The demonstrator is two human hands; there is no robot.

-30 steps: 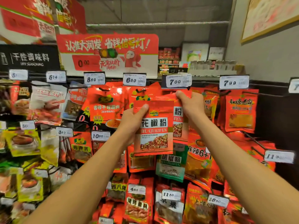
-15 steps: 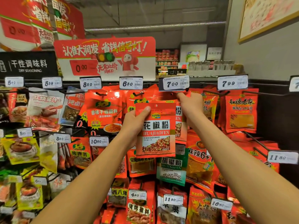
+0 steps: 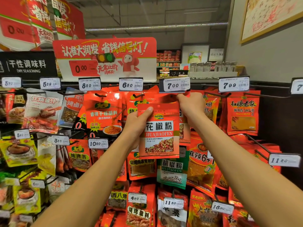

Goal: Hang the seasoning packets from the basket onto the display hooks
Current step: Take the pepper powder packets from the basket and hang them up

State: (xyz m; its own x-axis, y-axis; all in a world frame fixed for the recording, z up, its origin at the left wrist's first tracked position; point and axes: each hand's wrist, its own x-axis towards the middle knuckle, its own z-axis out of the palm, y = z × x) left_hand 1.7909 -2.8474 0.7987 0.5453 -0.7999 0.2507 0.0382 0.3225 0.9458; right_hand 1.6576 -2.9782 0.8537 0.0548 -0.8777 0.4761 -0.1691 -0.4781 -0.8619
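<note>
Promo board: we see a red and white cardboard sign (image 3: 105, 58) with a traffic light, a red mascot and a "0.00" tag.
Aisle sign: we read "DRY SEASONING" on a black hanging panel (image 3: 27, 64) to its left.
Far shelf: we make out a row of clear glass jars (image 3: 213, 67) behind the rack.
Wall: we note a gold-framed picture (image 3: 268, 15) at upper right.

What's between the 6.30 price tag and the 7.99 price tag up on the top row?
In the head view, the 7.00 price tag sits between the 6.30 tag and the 7.99 tag, with the right hand just beneath it.
</note>
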